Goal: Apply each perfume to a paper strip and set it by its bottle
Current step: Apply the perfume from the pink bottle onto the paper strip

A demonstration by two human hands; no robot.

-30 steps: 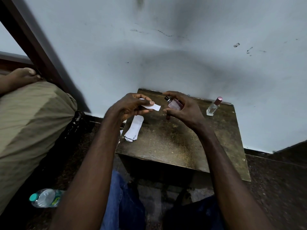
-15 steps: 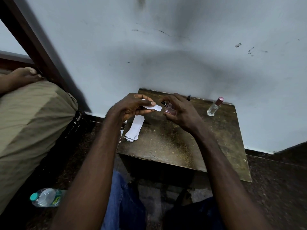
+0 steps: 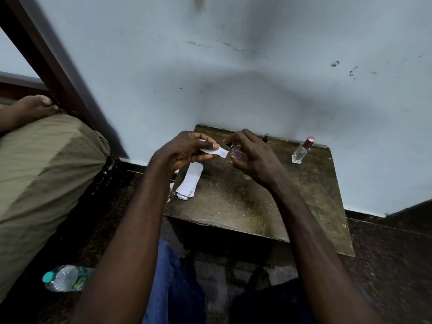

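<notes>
The left hand [image 3: 184, 150] pinches a paper strip [image 3: 221, 152] against the bottle [image 3: 238, 155] gripped by the right hand [image 3: 251, 157]. No strip lies on the table yet, and the capped bottle [image 3: 301, 152] at two o'clock looks untouched.

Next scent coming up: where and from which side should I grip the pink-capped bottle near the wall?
Pinch the flat-sided glass body of the pink-capped bottle below its cap, coming from the front: it stands on its base, and the wall sits close behind.
</notes>
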